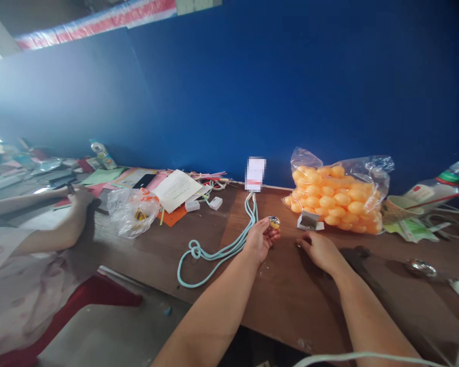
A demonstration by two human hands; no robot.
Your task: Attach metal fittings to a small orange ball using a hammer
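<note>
Between the thumb and fingers of my left hand [260,239] is a shiny, rounded gold-and-silver object [274,223], raised above the brown table. My right hand [321,251] is low over the tabletop, fingers curled in and thumb close to them; whether anything small is pinched there is hidden. Just beyond those fingertips sits a small white box [309,221], its grey inside showing. Behind it a clear plastic bag [336,193] bulges with orange egg-shaped balls. A light blue cord [214,253] loops over the table to the left of my left hand.
A white card [255,174] leans against the blue partition [290,76]. Left are two small white boxes [215,203], papers [178,189] and a crumpled plastic bag [133,211]. A co-worker's arm [57,229] rests farther left. At right are a paper cup [400,208] and a shiny object [421,267].
</note>
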